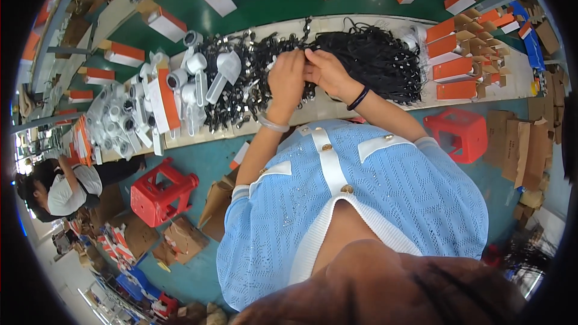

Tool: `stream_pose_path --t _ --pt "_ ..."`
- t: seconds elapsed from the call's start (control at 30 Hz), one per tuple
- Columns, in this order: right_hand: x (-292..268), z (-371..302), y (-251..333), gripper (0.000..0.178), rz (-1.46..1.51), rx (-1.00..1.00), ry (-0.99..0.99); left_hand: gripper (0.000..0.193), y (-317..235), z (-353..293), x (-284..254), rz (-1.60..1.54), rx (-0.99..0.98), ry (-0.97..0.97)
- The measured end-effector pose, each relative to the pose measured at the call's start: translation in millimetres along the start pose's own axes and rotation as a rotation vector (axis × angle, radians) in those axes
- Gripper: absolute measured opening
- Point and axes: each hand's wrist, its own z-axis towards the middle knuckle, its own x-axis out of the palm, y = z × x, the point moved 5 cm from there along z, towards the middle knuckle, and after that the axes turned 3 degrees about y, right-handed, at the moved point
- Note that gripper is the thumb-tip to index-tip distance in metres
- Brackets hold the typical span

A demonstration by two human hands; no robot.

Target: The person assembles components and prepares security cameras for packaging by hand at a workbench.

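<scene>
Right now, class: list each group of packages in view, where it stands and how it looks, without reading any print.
Orange-and-white boxes: stacked right of the black cable pile, slim, rectangular.
Orange-and-white boxes: scattered on the green belt beyond the bench, some open.
Orange-and-white box: among white parts on the bench's left.
Brown cardboard sheets: piled on the floor, far right.
</scene>
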Motion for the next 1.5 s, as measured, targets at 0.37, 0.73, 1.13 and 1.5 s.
stream_pose_path --t 0.37,0.73,1.13,1.5 --pt "-28.2 73.9 252.2 0.009 -1.406 -1.195 -0.405 0.043 18.2 -24.6 19.7 -0.102 -0.205 0.133" --pt "-46.4 120.4 295.0 0.033 -2.604 -0.701 -0.28 0.026 44.6 -34.1 32.9 -0.162 -0.342 0.2" --pt "-57.9 126.1 274.8 0.024 -2.493 -0.524 -0.109 0.013 33.9 24.8 87.3 -0.235 -0.194 0.133" --pt "-57.3 36.7 221.0 0.029 -2.048 -0.992 -0.285 0.024 96.7 30.8 161.5 -0.691 -0.907 0.411"
